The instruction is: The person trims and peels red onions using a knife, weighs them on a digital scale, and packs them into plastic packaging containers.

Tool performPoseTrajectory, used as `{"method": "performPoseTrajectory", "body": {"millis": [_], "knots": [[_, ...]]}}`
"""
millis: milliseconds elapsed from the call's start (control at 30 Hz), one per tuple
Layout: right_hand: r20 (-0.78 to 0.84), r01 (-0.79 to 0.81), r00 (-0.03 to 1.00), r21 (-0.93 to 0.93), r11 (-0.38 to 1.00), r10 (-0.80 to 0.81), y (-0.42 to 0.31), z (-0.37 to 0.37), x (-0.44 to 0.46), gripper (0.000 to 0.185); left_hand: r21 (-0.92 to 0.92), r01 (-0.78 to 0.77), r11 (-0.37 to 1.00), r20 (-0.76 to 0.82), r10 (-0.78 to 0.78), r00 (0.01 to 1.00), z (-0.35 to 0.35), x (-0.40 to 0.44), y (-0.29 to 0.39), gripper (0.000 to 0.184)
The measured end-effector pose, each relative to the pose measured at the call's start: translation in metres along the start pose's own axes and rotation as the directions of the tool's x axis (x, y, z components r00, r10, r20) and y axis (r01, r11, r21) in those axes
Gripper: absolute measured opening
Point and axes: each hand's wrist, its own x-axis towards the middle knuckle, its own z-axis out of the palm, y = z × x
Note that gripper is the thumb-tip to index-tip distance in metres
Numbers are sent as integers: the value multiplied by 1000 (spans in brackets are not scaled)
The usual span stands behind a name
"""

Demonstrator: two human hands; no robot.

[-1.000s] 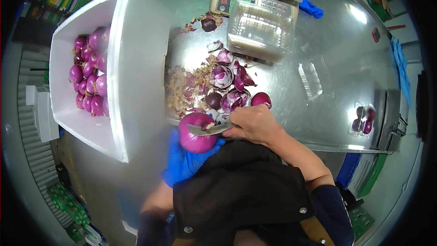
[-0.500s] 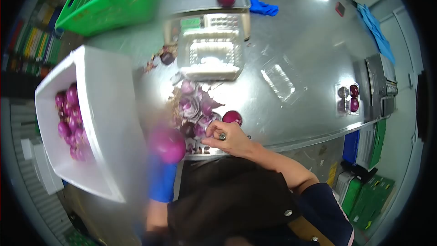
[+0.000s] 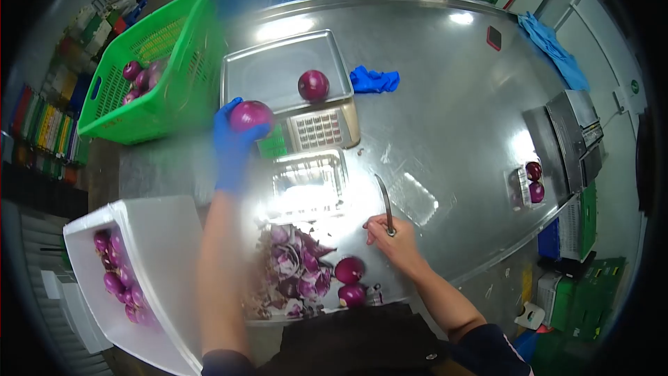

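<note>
My left hand (image 3: 234, 145), in a blue glove, is closed around a peeled red onion (image 3: 251, 117) at the near left corner of the kitchen scale (image 3: 319, 129). Another red onion (image 3: 313, 86) rests on the scale's metal pan (image 3: 268, 73). My bare right hand (image 3: 395, 242) grips a small knife (image 3: 385, 198) with a narrow, curved blade pointing away from me. Left of that hand lies a heap of onion peelings (image 3: 292, 264), with two red onions (image 3: 350, 270) beside it. A clear plastic tray (image 3: 309, 181) stands in front of the scale.
A green crate (image 3: 188, 56) with onions stands at the far left, and a white foam box (image 3: 163, 251) of onions nearer. A crumpled blue glove (image 3: 376, 79) lies right of the scale. Packed onions (image 3: 534, 182) sit at the right beside a metal machine (image 3: 567, 139).
My left hand has carried the onion from beside the foam box forward to the scale. My right hand has moved forward and right with the knife. The camera view has shifted.
</note>
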Motion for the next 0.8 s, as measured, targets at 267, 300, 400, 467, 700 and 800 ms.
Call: {"method": "performPoseTrajectory", "body": {"millis": [267, 300, 400, 467, 700, 800], "knots": [[14, 115, 993, -84, 990, -114, 1, -1, 53, 21, -120, 40, 992, 150, -22, 989, 38, 73, -57, 87], [17, 125, 992, -102, 987, -124, -3, -2, 62, 22, -35, 29, 999, 164, -23, 986, 42, 71, -58, 89], [7, 186, 982, -170, 968, -188, -17, -3, 89, 23, 33, 9, 999, 236, -16, 972, 40, 72, -58, 92], [-7, 222, 973, -221, 949, -230, -35, -4, 106, 23, 115, 7, 993, 247, -35, 968, 36, 71, -44, 87], [-41, 254, 957, -358, 899, -287, -79, -15, 178, 24, -23, -65, 998, 203, 68, 977, -2, 98, -41, 68], [-24, 424, 880, -412, 807, -474, -88, -6, 209, 34, 38, -124, 992, 238, 111, 965, -10, 106, -48, 70]]}}
